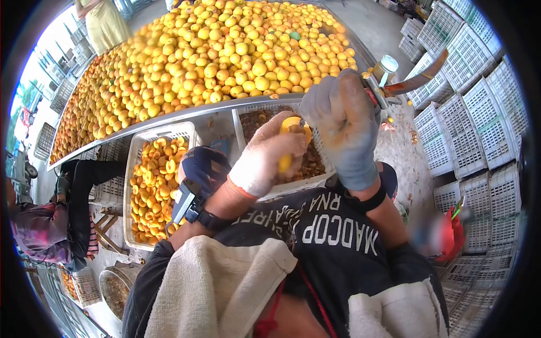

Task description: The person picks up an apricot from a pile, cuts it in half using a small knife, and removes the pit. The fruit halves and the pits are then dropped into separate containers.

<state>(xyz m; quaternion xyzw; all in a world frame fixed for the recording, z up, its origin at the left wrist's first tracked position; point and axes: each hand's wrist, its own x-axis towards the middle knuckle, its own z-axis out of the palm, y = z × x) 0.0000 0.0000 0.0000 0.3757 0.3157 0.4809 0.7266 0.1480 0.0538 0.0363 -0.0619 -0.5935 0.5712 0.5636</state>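
Left hand [265, 158], white-gloved, is closed around a yellow fruit [292, 127], fingers wrapped under it. Right hand [341, 121], grey-gloved, is clamped on a knife [414, 81] and pressed against the top of the fruit; blade sticks out to the right, away from the grip. Just below the grip: crate of pits [256, 121]; left of it, crate of halved fruit [153, 186]; beyond, the heaped fruit table [186, 115].

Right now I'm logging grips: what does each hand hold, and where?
The left hand cups a yellow fruit around its sides. The right hand grips a knife handle; its blade points away.
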